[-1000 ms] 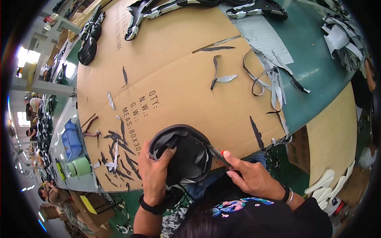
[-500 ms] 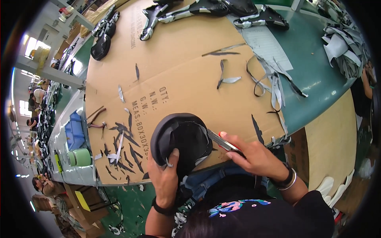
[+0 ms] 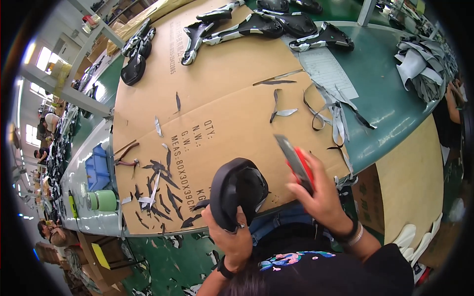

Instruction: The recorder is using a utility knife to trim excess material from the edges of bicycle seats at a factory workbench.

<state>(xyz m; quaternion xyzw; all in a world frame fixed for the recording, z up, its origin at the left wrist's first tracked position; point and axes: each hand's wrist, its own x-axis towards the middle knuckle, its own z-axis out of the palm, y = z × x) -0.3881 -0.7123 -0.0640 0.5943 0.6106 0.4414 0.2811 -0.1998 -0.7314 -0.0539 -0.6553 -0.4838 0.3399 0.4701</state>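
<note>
Work surface: flattened cardboard (image 3: 237, 101) on a green table (image 3: 385, 123).
Black padded piece (image 3: 223, 195): tilted, by the cardboard's near edge.
Left hand (image 3: 229, 240): clamped on its lower end.
Right hand (image 3: 318, 195): curled around a red-and-grey cutter (image 3: 295, 160), apart from the piece, tip pointing away.

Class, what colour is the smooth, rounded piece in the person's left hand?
The smooth, rounded piece is black, best seen in the head view.

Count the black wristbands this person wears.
2: one wristband is just behind the left hand, which holds a black pad; the other wristband is just behind the right hand, which holds a knife. Sleeves could hide more.
</note>
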